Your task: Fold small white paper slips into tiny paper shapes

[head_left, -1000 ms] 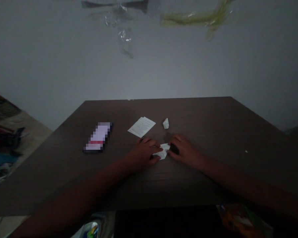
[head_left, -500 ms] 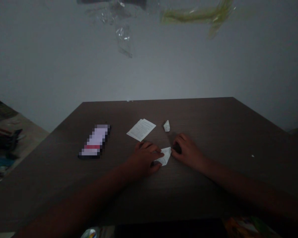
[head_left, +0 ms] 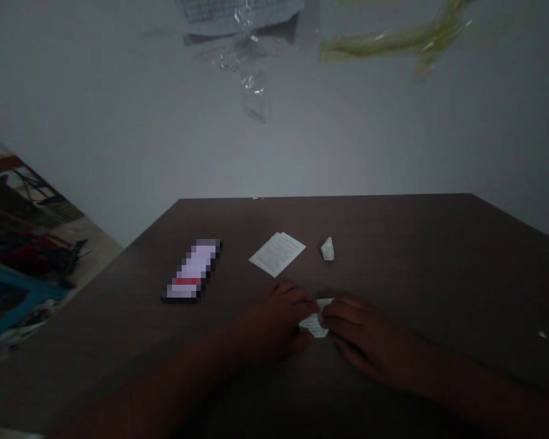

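Observation:
A small folded piece of printed paper (head_left: 317, 327) lies on the dark table between my two hands. My left hand (head_left: 289, 318) grips its left side, the thumb at the near edge and the fingers along the top. From the right, my right hand (head_left: 363, 332) presses its fingers onto the paper, covering its right part. The fingertips of both hands almost meet over it. Just beyond them are a flat stack of printed paper squares (head_left: 277, 254) and a small folded white paper piece (head_left: 328, 249) standing up from the table.
A phone (head_left: 193, 271) with a blurred lit screen lies at the left of the table (head_left: 393, 244). A tiny white scrap (head_left: 542, 335) is at the far right. The wall (head_left: 302, 140) with tape rises behind. A blue plastic item (head_left: 18, 299) stands on the floor at left.
My right hand has moved left onto the folded paper, its fingers now flatter over it. My left hand stays on the paper. The camera view has shifted a little.

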`<state>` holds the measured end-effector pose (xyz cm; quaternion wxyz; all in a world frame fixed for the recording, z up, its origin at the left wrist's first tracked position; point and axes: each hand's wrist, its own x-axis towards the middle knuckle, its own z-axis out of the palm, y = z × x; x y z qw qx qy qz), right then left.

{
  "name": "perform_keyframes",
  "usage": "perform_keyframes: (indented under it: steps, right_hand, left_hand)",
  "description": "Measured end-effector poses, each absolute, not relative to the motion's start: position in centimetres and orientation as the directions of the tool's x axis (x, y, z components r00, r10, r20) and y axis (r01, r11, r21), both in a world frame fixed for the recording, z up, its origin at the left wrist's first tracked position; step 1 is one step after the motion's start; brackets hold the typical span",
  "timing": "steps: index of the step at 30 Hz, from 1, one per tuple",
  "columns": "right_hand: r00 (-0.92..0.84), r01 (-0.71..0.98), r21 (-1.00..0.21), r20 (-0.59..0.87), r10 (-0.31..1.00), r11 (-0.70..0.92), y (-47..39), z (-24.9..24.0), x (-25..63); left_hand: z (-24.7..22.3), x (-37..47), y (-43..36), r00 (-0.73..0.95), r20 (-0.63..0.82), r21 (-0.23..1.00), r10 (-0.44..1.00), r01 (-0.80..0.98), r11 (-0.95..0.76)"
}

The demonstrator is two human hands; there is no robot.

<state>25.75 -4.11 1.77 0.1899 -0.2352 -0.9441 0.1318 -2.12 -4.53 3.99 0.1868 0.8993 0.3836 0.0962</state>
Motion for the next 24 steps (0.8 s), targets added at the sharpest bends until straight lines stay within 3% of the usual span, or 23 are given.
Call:
perform_keyframes:
  steps: [7,14,24]
  right_hand:
    - [-0.818,0.406,-0.312,0.296,0.493,0.859,-4.7,1.5,25.8]
    - [-0.824,0.410,-0.377,0.237,0.515,0.830,-4.8,2.2,25.8]
    - [-0.824,0.398,-0.390,0.245,0.510,0.830,-4.4,2.1,26.1]
  left_hand:
    - [4.9,-2.8,-4.7,0.794,0.036,0.225,0.607,0.585,-0.779]
    - [5.7,-2.8,-4.8,0.773,0.006,0.280,0.635,0.608,-0.743]
    - [4.9,-3.1,-3.6,0.794,0.051,0.233,0.605,0.580,-0.781]
